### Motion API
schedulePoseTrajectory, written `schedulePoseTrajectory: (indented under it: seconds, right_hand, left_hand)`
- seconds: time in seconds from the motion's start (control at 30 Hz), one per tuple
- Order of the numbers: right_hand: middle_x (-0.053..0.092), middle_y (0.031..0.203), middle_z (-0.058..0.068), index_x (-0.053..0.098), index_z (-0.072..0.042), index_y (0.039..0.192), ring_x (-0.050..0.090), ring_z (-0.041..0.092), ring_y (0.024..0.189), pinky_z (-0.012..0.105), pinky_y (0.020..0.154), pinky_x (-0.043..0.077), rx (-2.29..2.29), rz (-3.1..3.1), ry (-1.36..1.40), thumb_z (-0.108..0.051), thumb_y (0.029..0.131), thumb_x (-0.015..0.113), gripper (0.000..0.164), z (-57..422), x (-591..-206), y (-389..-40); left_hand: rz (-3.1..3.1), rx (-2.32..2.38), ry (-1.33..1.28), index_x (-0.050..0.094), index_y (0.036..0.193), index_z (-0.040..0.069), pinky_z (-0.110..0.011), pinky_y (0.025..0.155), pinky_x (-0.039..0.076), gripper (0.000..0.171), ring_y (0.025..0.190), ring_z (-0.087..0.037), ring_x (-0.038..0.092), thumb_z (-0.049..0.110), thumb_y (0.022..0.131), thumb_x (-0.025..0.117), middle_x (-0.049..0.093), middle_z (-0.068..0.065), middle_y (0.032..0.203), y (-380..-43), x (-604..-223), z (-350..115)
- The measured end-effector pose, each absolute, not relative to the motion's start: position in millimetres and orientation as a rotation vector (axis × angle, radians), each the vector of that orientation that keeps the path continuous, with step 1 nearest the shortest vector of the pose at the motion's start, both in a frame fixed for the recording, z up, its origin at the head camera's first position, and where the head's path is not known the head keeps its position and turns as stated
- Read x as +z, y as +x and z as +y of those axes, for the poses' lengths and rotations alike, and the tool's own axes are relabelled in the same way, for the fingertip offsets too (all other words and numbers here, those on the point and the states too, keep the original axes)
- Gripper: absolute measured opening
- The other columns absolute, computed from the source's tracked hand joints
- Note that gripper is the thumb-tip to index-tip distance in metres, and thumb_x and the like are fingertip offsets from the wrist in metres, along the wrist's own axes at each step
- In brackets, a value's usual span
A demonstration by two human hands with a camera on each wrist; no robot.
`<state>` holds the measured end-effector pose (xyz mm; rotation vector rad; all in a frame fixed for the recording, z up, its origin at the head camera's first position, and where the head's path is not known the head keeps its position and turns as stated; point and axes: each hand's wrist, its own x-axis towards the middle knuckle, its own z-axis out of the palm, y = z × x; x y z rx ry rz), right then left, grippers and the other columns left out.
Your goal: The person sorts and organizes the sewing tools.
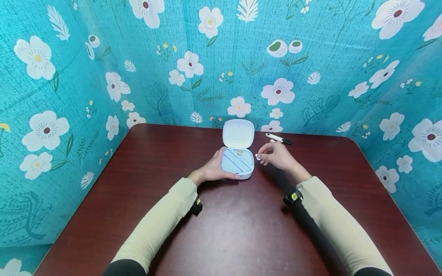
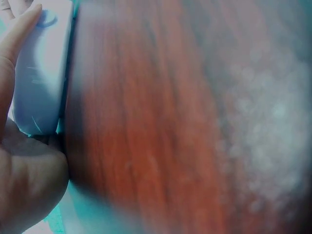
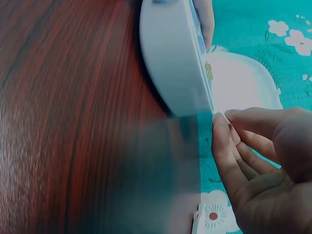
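Observation:
A pale lilac box (image 1: 237, 163) with diagonal dividers stands on the table, its hinged lid (image 1: 238, 133) raised at the back. My left hand (image 1: 215, 168) grips the box by its left side, the thumb lying along the front wall. Inside, towards the back, sits a small gold-coloured round piece (image 1: 239, 152). Just right of the box, my right hand (image 1: 276, 155) pinches a small white piece (image 1: 258, 156) between thumb and forefinger. In the right wrist view the fingertips hide most of that piece, close to the box's rim, so its kind is unclear.
A white marker with a black end (image 1: 278, 138) lies behind my right hand. The dark red-brown wooden table (image 1: 228, 230) stretches around the box. Blue flowered cloth (image 1: 221, 69) hangs along its back and sides.

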<state>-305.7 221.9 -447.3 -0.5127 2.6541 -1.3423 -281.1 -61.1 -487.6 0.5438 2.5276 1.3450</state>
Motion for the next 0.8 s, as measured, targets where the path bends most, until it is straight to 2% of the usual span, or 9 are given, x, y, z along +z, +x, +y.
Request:
schedulePoseTrajectory:
  seconds: [0.2,0.33,0.43,0.57,0.8]
  right_hand:
    - [0.073,0.084,0.020,0.072,0.003,0.096,0.070,0.031,0.067,0.051,0.067,0.059,-1.290,2.720,-0.527,-0.003,0.094,0.071,0.006,207,-441,-298]
    - [0.073,0.083,0.019,0.071,0.002,0.095,0.069,0.031,0.066,0.039,0.059,0.058,-1.212,2.785,-0.531,-0.003,0.094,0.071,0.005,197,-439,-294]
    - [0.072,0.079,0.014,0.072,0.000,0.093,0.067,0.026,0.063,0.031,0.055,0.052,-1.134,2.861,-0.537,-0.004,0.093,0.072,0.005,191,-439,-294]
    - [0.072,0.078,0.009,0.074,0.000,0.092,0.065,0.018,0.063,0.031,0.059,0.052,-1.058,2.946,-0.555,-0.005,0.091,0.073,0.004,185,-443,-295]
    - [0.072,0.081,0.008,0.075,-0.002,0.091,0.064,0.018,0.070,0.034,0.066,0.053,-1.005,2.995,-0.585,-0.006,0.090,0.074,0.005,182,-446,-296]
  left_hand:
    - [2.534,1.345,0.563,0.024,0.154,0.016,-0.040,0.105,0.041,0.116,0.124,-0.020,0.044,0.047,0.067,0.095,0.040,-0.006,0.139,-281,-488,-60]
    - [2.535,1.348,0.566,0.025,0.153,0.016,-0.040,0.105,0.041,0.115,0.123,-0.020,0.044,0.046,0.067,0.095,0.040,-0.006,0.139,-281,-488,-61]
    - [2.537,1.345,0.566,0.025,0.153,0.016,-0.040,0.105,0.041,0.115,0.123,-0.021,0.044,0.046,0.067,0.095,0.040,-0.006,0.139,-281,-487,-61]
    - [2.529,1.348,0.560,0.024,0.153,0.016,-0.040,0.106,0.041,0.115,0.123,-0.020,0.044,0.047,0.069,0.094,0.040,-0.005,0.139,-281,-487,-61]
    - [2.510,1.359,0.570,0.023,0.154,0.017,-0.040,0.106,0.040,0.115,0.124,-0.019,0.043,0.046,0.069,0.094,0.040,-0.005,0.140,-281,-487,-62]
